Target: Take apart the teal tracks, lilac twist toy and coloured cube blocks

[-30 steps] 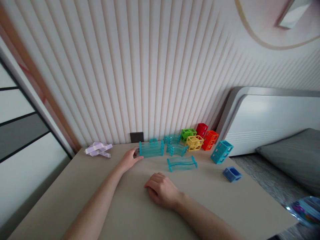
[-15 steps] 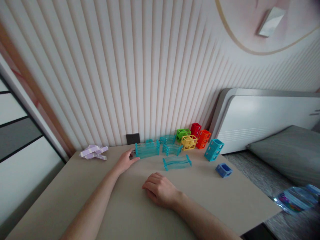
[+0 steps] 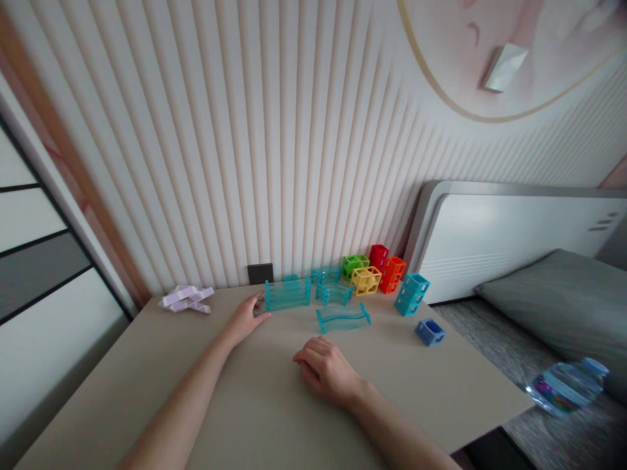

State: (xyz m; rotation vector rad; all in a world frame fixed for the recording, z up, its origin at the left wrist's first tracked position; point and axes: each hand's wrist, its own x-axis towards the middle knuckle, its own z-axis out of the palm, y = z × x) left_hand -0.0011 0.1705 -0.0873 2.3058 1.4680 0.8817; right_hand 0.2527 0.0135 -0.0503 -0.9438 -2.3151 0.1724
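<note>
My left hand [image 3: 244,320] lies on the table at the left end of a translucent teal track piece [image 3: 288,294]. Its thumb and fingers curve around a small greyish thing [image 3: 260,303] too small to name, beside the track end. My right hand [image 3: 329,372] rests on the tabletop with its fingers curled in and nothing visible in them. Beyond it lies a wavy teal track piece [image 3: 343,318]. A curved teal track piece [image 3: 334,294] stands behind that one.
Toward the back right are green [image 3: 354,265], yellow [image 3: 366,281], red [image 3: 379,256] and orange [image 3: 392,274] frame blocks. A teal block [image 3: 412,294] and a blue block [image 3: 430,331] stand nearer the right edge. Purple-and-white strips [image 3: 187,299] lie left; a water bottle [image 3: 568,385] lies beyond the table.
The view has turned slightly to the right. My right hand has shifted a little to the right. My left hand stays at the track's end.
</note>
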